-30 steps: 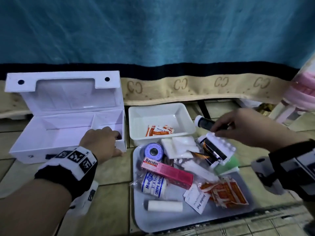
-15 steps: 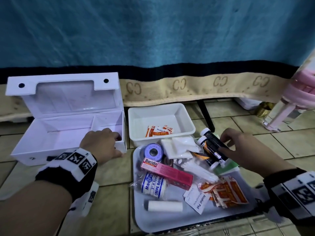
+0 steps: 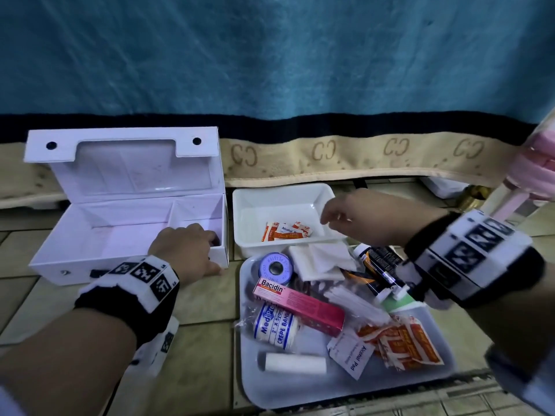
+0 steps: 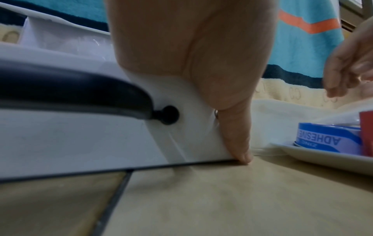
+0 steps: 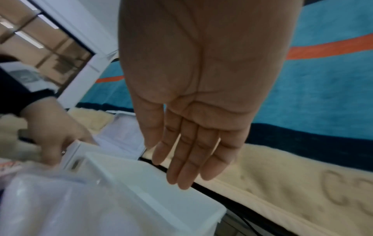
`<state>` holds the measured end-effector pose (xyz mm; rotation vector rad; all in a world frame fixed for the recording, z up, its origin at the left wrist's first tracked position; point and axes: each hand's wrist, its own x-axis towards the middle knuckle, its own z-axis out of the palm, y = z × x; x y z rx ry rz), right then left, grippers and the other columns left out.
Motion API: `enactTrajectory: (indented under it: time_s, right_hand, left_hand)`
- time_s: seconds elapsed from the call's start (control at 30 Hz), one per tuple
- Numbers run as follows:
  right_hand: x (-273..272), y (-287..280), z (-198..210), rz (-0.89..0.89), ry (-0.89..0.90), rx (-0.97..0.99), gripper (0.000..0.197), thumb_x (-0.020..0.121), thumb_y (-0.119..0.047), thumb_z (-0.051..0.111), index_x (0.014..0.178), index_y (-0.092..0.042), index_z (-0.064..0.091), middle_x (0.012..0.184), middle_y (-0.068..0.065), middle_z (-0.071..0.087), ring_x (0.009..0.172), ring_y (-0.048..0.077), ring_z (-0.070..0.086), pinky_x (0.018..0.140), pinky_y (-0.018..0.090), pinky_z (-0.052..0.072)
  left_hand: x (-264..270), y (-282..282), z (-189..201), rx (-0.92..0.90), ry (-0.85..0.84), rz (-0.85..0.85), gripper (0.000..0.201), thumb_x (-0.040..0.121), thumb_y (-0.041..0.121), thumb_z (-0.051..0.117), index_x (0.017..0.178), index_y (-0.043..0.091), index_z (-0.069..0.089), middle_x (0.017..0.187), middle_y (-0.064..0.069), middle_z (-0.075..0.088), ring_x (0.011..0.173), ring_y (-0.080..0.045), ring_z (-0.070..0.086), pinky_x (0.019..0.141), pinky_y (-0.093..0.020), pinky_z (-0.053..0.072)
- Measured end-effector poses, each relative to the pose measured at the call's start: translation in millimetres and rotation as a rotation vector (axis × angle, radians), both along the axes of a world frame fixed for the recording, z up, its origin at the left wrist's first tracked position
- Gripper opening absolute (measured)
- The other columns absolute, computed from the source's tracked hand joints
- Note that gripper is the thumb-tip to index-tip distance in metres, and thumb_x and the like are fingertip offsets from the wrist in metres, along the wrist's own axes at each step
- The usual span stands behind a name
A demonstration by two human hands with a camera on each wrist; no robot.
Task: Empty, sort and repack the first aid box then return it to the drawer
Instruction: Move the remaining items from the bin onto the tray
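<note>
The white first aid box (image 3: 90,235) stands with its lid up and its compartments bare. My left hand (image 3: 186,250) grips its front right corner, fingers over the wall and thumb (image 4: 232,127) pressed on the outside. My right hand (image 3: 354,220) hovers with nothing in it over the right rim of the white tub (image 3: 282,199); its fingers (image 5: 191,143) are straight. Several orange sachets (image 3: 285,232) lie in the tub. The grey tray (image 3: 300,391) holds a tape roll (image 3: 274,267), a pink Bacidin box (image 3: 297,304), a crepe bandage (image 3: 274,327), dark tubes (image 3: 381,271) and alcohol pads (image 3: 354,355).
A blue blanket with a beige hem (image 3: 360,157) hangs just behind the box and the tub. A pink and white object (image 3: 537,175) stands at the far right. Tiled floor (image 3: 195,355) lies between the box and the tray.
My right hand set the dark tubes down on the tray, let go, then moved up and left over the white tub. My left hand has stayed on the box corner.
</note>
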<state>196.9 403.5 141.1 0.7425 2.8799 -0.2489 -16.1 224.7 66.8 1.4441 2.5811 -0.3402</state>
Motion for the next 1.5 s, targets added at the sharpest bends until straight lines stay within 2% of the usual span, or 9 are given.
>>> enactTrajectory:
  time_s: [0.2, 0.37, 0.47, 0.6, 0.77, 0.9, 1.07, 1.23, 1.5]
  right_hand:
    - [-58, 2, -12, 0.116, -0.2, 0.097, 0.032, 0.095, -0.029, 0.048, 0.127, -0.028, 0.051, 0.126, -0.006, 0.055, 0.114, 0.016, 0.05, 0.091, 0.03, 0.04]
    - [-85, -8, -31, 0.235, -0.37, 0.222, 0.034, 0.095, -0.018, 0.047, 0.128, -0.016, 0.052, 0.128, 0.003, 0.054, 0.115, 0.022, 0.052, 0.08, 0.026, 0.038]
    - [-90, -10, -43, 0.307, -0.393, 0.353, 0.028, 0.093, -0.01, 0.043, 0.117, -0.01, 0.057, 0.12, 0.006, 0.057, 0.103, 0.024, 0.058, 0.075, 0.027, 0.039]
    - [-92, 8, -67, 0.301, -0.386, 0.417, 0.02, 0.08, -0.016, 0.051, 0.074, -0.03, 0.038, 0.092, -0.006, 0.053, 0.078, 0.018, 0.055, 0.07, 0.028, 0.045]
    - [-91, -14, -28, 0.249, -0.243, 0.351, 0.015, 0.095, -0.017, 0.045, 0.089, -0.01, 0.058, 0.088, 0.003, 0.054, 0.086, 0.024, 0.053, 0.061, 0.027, 0.038]
    - [-61, -18, 14, 0.128, 0.053, 0.229, 0.022, 0.093, -0.023, 0.048, 0.102, -0.009, 0.063, 0.102, 0.01, 0.062, 0.095, 0.03, 0.059, 0.076, 0.034, 0.048]
    - [28, -35, 43, -0.13, 0.325, 0.109, 0.008, 0.081, -0.019, 0.069, 0.081, -0.013, 0.064, 0.065, 0.001, 0.058, 0.062, 0.019, 0.049, 0.058, 0.031, 0.034]
    - [110, -44, 6, -0.502, 0.299, -0.042, 0.022, 0.085, -0.017, 0.064, 0.066, -0.027, 0.061, 0.055, -0.007, 0.06, 0.049, 0.006, 0.052, 0.047, 0.023, 0.037]
    - [155, -64, -50, -0.912, 0.323, -0.274, 0.016, 0.071, -0.011, 0.072, 0.056, -0.01, 0.067, 0.045, 0.003, 0.064, 0.04, 0.014, 0.056, 0.048, 0.025, 0.043]
  left_hand:
    - [-1, -1, 0, -0.01, -0.005, -0.004, 0.061, 0.079, 0.062, 0.055, 0.13, 0.031, 0.045, 0.128, 0.0, 0.048, 0.109, -0.023, 0.055, 0.09, -0.033, 0.037]
    - [-2, -1, 0, -0.015, -0.006, -0.023, 0.061, 0.078, 0.063, 0.055, 0.129, 0.031, 0.046, 0.127, -0.001, 0.049, 0.108, -0.023, 0.055, 0.088, -0.033, 0.038]
    - [-4, -1, -2, -0.018, -0.006, -0.028, 0.061, 0.078, 0.064, 0.055, 0.128, 0.031, 0.045, 0.126, -0.001, 0.05, 0.108, -0.023, 0.055, 0.088, -0.034, 0.039]
    - [-4, -1, -2, -0.02, 0.004, -0.03, 0.06, 0.078, 0.064, 0.055, 0.128, 0.031, 0.046, 0.125, -0.001, 0.051, 0.107, -0.024, 0.056, 0.085, -0.032, 0.038]
    - [-4, -1, -2, -0.019, -0.002, -0.026, 0.061, 0.077, 0.065, 0.056, 0.126, 0.03, 0.047, 0.124, -0.001, 0.051, 0.105, -0.024, 0.056, 0.085, -0.033, 0.039]
    - [-2, 0, -2, -0.013, 0.008, -0.023, 0.059, 0.078, 0.063, 0.057, 0.126, 0.03, 0.048, 0.123, -0.001, 0.051, 0.104, -0.023, 0.057, 0.083, -0.032, 0.039]
    - [0, -1, -1, -0.007, 0.028, -0.022, 0.056, 0.08, 0.057, 0.057, 0.127, 0.03, 0.047, 0.125, -0.001, 0.051, 0.106, -0.023, 0.057, 0.085, -0.032, 0.04]
    - [-1, -1, -2, -0.014, 0.04, -0.018, 0.055, 0.08, 0.059, 0.057, 0.126, 0.03, 0.047, 0.128, 0.0, 0.049, 0.107, -0.022, 0.056, 0.08, -0.03, 0.04]
    - [-1, 0, -3, 0.002, 0.026, -0.022, 0.059, 0.075, 0.065, 0.057, 0.123, 0.032, 0.049, 0.129, 0.002, 0.05, 0.107, -0.02, 0.056, 0.081, -0.031, 0.042]
